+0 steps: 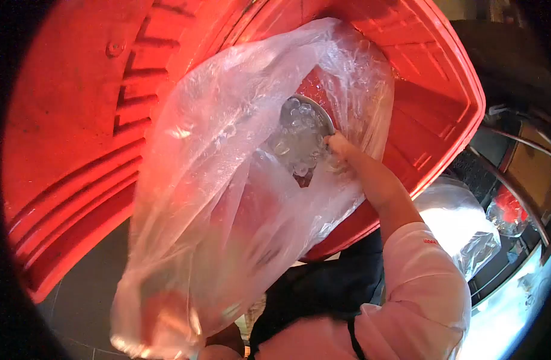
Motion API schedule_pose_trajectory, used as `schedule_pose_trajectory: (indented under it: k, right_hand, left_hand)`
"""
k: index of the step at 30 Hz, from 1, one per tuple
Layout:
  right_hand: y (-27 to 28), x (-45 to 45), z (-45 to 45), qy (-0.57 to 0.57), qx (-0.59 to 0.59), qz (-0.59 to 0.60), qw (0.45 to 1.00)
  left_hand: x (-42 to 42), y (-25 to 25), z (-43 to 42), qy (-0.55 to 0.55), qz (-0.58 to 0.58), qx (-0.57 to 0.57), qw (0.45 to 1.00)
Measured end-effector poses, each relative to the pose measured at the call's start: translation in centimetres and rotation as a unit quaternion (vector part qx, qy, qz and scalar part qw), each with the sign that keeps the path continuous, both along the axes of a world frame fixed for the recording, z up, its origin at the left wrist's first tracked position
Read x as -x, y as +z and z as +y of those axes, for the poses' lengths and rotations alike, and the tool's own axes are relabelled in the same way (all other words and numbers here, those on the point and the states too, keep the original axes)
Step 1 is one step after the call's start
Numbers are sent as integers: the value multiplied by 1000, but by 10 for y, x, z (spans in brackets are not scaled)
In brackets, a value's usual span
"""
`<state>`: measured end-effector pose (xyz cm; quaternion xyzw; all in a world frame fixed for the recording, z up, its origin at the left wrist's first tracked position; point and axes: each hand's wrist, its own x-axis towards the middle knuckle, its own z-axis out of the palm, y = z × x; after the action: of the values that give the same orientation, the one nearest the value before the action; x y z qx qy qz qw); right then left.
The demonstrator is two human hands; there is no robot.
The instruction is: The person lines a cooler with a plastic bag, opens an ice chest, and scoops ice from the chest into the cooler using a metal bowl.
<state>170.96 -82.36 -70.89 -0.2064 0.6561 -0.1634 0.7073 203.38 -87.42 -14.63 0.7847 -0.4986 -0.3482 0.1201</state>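
Note:
A large clear plastic bag (197, 162) spreads across the open red bin (431, 66). Through the bag's opening I see a round metal container (327, 115) full of ice cubes (299, 135), tilted inside the bin. My right hand (340, 147) is closed on the container's rim, its arm reaching in past the bag's edge. At the lower left, my left hand (166, 318) shows blurred through the plastic and holds up the bag's near end. Its separate fingers cannot be made out. The container's lower part is hidden by ice and plastic.
The red lid (71, 108) or side panel of the bin fills the left. Grey floor tiles (86, 294) lie below it. To the right are a clear plastic bag (452, 216), a dark metal rail (512, 186) and a small red item in clear wrapping (508, 207).

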Motion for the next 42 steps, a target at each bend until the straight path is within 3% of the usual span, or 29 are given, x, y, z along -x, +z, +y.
schedule_pose_trajectory:
  k: [2,5,7,9,11,13,14,15,16,17,19,20,21,22,26,31,33,35,38,40,42]
  right_hand:
    - [-22,-1,10,23,3,15,1000]
    - [25,-10,0,-49,-93,0,995]
    - [58,-20,-6,-125,-159,-29,979]
    - [57,-23,-2,-155,-199,-82,964]
    - [26,-20,9,-162,-236,-147,947]
    - [47,-20,-7,-168,-239,-144,945]
    - [64,-19,-20,-152,-228,-116,955]
    - [81,-14,-34,-123,-203,-81,968]
    - [90,-10,-45,-92,-177,-43,979]
    - [93,-6,-55,-58,-149,-9,987]
    - [60,1,-52,102,48,127,985]
    - [52,3,-55,191,145,204,949]
    - [17,5,-59,246,114,215,938]
    - [-13,4,-54,300,82,221,924]
    - [35,13,-74,226,41,153,961]
    - [47,9,-55,167,22,173,970]
    - [51,8,-52,160,-51,160,973]
    - [57,12,-54,162,-101,151,970]
    - [53,17,-41,167,-124,96,973]
    - [39,30,-26,147,-110,21,983]
    - [27,32,-19,193,-123,62,971]
  left_hand:
    - [3,21,-16,-34,-31,35,998]
    - [-21,79,-29,-86,-38,122,988]
    - [8,89,-56,-218,99,268,933]
    - [55,53,-88,-359,249,285,853]
    - [135,-27,-116,-401,270,160,861]
    - [196,-139,-128,-438,240,6,866]
    - [207,-206,-135,-496,137,-191,836]
    - [209,-272,-132,-507,105,-210,830]
    - [210,-322,-141,-591,-44,-182,785]
    - [197,-387,-140,-488,-1,-102,867]
    - [149,-527,-144,-418,-29,12,908]
    - [144,-530,-149,-458,-78,-7,885]
    - [139,-537,-154,-499,-125,-23,858]
    - [153,-489,-175,-535,-149,-88,827]
    - [174,-452,-199,-543,-149,-299,770]
    - [135,-503,-183,-469,-149,-271,827]
    - [126,-508,-174,-473,-148,-256,830]
    - [128,-482,-180,-484,-180,-219,828]
    - [117,-461,-178,-436,-120,-263,852]
    - [110,-434,-154,-267,-6,-289,919]
    - [108,-418,-141,-171,48,-288,941]
